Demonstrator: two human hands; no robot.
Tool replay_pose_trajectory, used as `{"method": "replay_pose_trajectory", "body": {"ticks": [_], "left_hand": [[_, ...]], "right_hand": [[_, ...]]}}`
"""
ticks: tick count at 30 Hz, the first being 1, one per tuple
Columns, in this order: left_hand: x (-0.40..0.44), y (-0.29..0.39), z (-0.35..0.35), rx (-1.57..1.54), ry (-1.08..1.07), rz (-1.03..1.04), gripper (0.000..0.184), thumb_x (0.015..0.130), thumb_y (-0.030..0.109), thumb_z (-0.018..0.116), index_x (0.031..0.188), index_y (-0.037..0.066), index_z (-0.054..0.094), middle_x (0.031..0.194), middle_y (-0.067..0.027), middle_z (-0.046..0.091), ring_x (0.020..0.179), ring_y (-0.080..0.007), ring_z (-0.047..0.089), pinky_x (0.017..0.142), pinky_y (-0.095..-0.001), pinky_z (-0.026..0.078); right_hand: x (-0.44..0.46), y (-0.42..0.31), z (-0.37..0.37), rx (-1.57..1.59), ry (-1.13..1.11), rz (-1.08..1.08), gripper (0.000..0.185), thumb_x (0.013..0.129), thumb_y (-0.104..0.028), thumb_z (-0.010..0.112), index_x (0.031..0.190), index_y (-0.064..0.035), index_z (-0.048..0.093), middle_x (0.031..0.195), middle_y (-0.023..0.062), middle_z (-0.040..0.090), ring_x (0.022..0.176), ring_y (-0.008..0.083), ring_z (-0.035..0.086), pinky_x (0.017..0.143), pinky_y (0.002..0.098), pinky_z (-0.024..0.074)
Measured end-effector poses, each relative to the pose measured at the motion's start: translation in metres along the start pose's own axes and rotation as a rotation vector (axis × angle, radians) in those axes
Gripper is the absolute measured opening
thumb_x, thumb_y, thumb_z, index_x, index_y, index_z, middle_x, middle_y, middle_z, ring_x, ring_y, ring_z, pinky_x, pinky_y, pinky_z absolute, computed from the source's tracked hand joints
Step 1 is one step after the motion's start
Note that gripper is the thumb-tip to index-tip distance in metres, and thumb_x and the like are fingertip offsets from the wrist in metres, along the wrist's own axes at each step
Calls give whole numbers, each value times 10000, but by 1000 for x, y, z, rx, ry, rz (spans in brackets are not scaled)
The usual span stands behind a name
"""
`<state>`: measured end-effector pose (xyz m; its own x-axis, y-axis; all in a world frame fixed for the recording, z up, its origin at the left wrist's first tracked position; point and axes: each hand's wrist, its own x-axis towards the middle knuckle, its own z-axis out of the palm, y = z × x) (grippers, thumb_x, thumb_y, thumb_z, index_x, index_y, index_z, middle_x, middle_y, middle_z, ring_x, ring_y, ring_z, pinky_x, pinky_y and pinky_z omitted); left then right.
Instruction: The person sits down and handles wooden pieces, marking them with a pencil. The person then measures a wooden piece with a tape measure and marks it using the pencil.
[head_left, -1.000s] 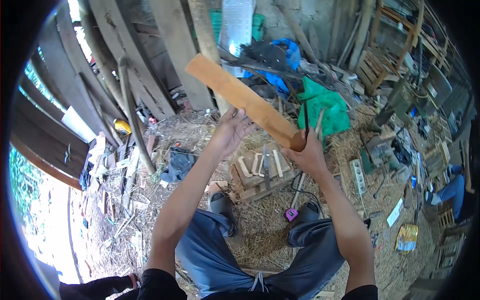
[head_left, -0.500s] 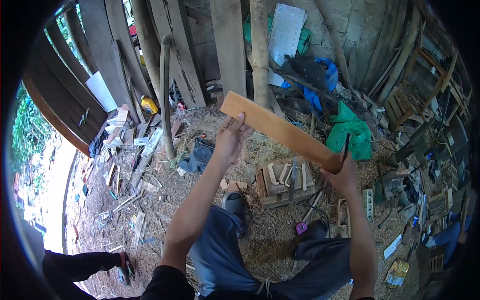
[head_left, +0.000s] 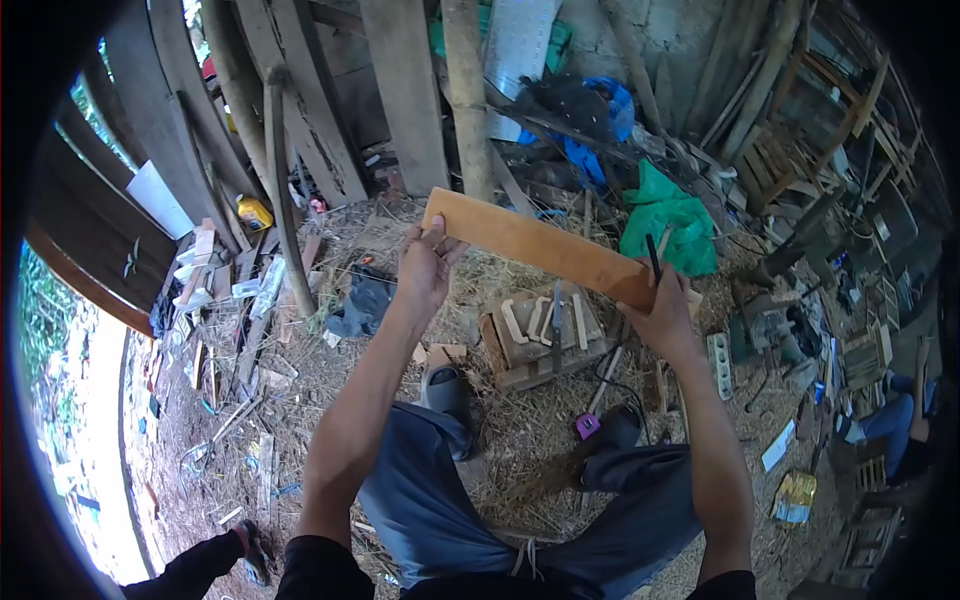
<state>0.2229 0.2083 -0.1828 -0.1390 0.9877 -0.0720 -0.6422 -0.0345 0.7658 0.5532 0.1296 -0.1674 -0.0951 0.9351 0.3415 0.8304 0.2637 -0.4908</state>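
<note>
A flat, orange-brown wooden board (head_left: 545,248) is held up in front of me, slanting down to the right. My left hand (head_left: 425,265) grips its left end, thumb on the face and fingers behind. At the right end, my right hand (head_left: 660,318) is closed on the board. A slim dark pencil-like stick (head_left: 653,256) also pokes up from my right hand. Below the board, a low wooden block (head_left: 540,376) carries a long narrow blade (head_left: 557,328) and several small pale wood pieces (head_left: 513,322).
By my foot lies a small purple case (head_left: 587,426), perhaps a tape measure. A green plastic bag (head_left: 665,225) and a power strip (head_left: 719,366) are on the right. Wood scraps and straw litter the floor. Another person's leg (head_left: 200,565) shows lower left; someone sits far right (head_left: 895,425).
My view has shifted, so the surroundings appear further left. The board has levelled a little, with its right end raised; both hands keep their hold.
</note>
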Motion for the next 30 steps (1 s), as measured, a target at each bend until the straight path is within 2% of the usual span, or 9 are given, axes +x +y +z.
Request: {"method": "replay_pose_trajectory", "body": {"ticks": [5, 7, 11, 14, 18, 20, 24, 26, 30], "left_hand": [[12, -17, 2, 46, -196, -69, 222, 946, 149, 545, 1121, 20, 496, 1088, -130, 608, 1018, -240, 635, 920, -358, 531], [14, -39, -2, 149, -164, -115, 226, 946, 147, 545, 1128, 22, 496, 1111, -139, 601, 1033, -245, 629, 924, -356, 528], [16, -66, 2, 212, -234, -286, 254, 956, 159, 526, 1162, 15, 491, 1178, -139, 570, 1102, -244, 587, 950, -335, 504], [13, -86, 3, 390, -359, -460, 264, 922, 129, 562, 1155, 14, 512, 1121, -136, 613, 1062, -240, 612, 909, -317, 513], [18, -115, -22, 702, -444, -490, 282, 878, 113, 601, 1133, 15, 532, 1033, -132, 657, 969, -233, 650, 854, -330, 527], [22, -134, -38, 903, -174, -555, 265, 874, 157, 619, 1084, 14, 541, 920, -121, 674, 889, -218, 665, 796, -377, 539], [21, -181, -64, 1203, -98, -488, 364, 824, 245, 682, 1038, -7, 530, 903, -171, 660, 867, -278, 664, 739, -431, 538], [16, -196, -65, 1691, -16, -154, 523, 737, 286, 745, 1079, -21, 495, 1002, -239, 625, 899, -352, 652, 747, -408, 542], [18, -203, -69, 1699, -20, -255, 661, 701, 393, 746, 1125, -13, 443, 1001, -247, 612, 964, -391, 619, 791, -459, 518]], "right_hand": [[-2, 17, 5, 0, -70, 177, 540, 668, -134, 801, 1022, -31, 407, 965, 169, 516, 968, 389, 509, 867, 472, 373], [-8, 33, 16, 45, -187, 284, 541, 669, -146, 803, 1007, -30, 397, 972, 192, 547, 932, 401, 566, 816, 479, 422], [-21, 46, 40, 105, -197, 267, 552, 672, -156, 799, 1013, -26, 385, 992, 220, 555, 947, 414, 577, 774, 482, 455], [-17, 42, 43, 48, -266, 319, 563, 684, -163, 792, 1034, -19, 375, 1007, 229, 556, 983, 418, 574, 800, 472, 458], [-14, 70, 59, 58, -192, 407, 595, 703, -179, 790, 1057, 17, 354, 1009, 261, 566, 981, 419, 588, 815, 455, 475], [-15, 84, 65, 101, -188, 435, 628, 708, -194, 797, 1073, 38, 343, 997, 273, 572, 975, 409, 600, 820, 445, 482], [-21, 113, 79, 43, -285, 595, 614, 705, -167, 780, 1073, 45, 336, 1008, 292, 566, 971, 430, 594, 809, 460, 493], [-21, 128, 88, 28, -320, 622, 637, 703, -171, 785, 1086, 49, 326, 1007, 297, 564, 978, 425, 595, 811, 458, 497], [-29, 142, 98, 3, -361, 706, 656, 707, -187, 787, 1095, 47, 314, 1000, 306, 558, 966, 418, 598, 807, 445, 513]]}}
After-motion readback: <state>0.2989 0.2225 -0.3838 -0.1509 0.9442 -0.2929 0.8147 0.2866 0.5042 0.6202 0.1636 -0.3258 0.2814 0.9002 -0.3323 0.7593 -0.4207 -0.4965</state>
